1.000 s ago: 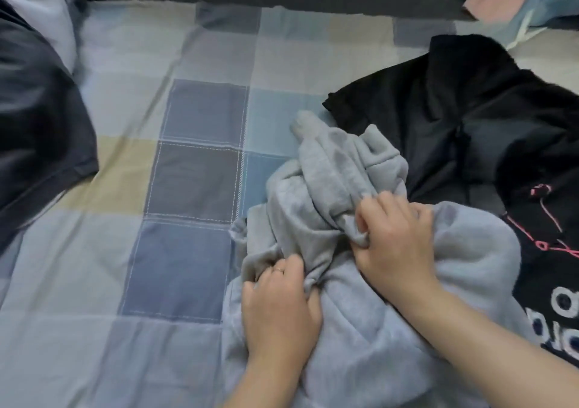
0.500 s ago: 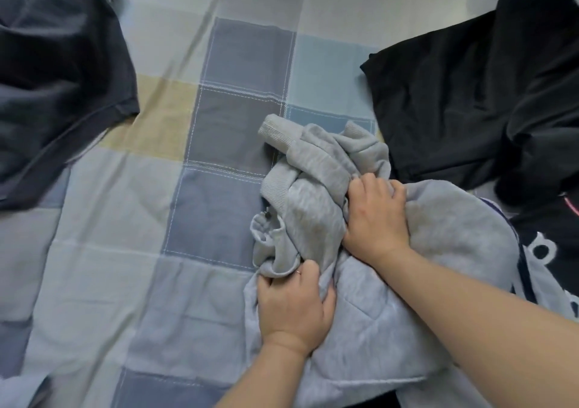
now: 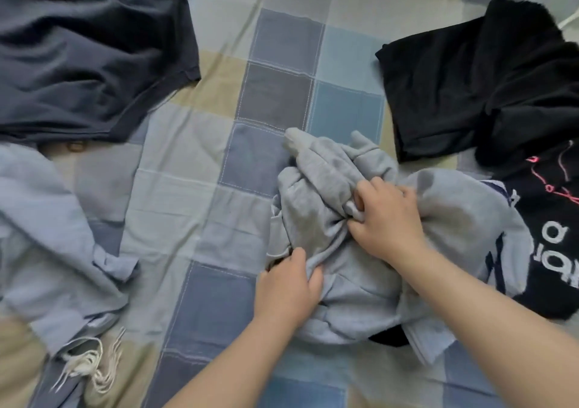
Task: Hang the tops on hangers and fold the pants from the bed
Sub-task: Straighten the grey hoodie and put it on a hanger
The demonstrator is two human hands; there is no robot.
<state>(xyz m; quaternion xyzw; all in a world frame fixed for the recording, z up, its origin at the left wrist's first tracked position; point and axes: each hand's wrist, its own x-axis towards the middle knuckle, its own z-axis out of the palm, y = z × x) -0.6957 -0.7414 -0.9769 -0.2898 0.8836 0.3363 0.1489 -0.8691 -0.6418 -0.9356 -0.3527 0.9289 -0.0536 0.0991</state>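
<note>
A crumpled grey sweatshirt lies bunched in the middle of the bed. My left hand grips a fold at its lower left edge. My right hand is clenched on a bunch of the same grey fabric near its middle, with a ribbed cuff sticking out to the upper left. A black garment lies to the upper right, and a black top with white letters and pink stitching lies under the sweatshirt's right side.
A dark navy garment covers the upper left of the checked bedsheet. A light blue garment with white drawstrings lies at the lower left. Bare sheet shows between the piles.
The view has shifted down and left, bringing the light blue garment into sight. Both hands keep their grip on the grey sweatshirt, which is bunched tighter.
</note>
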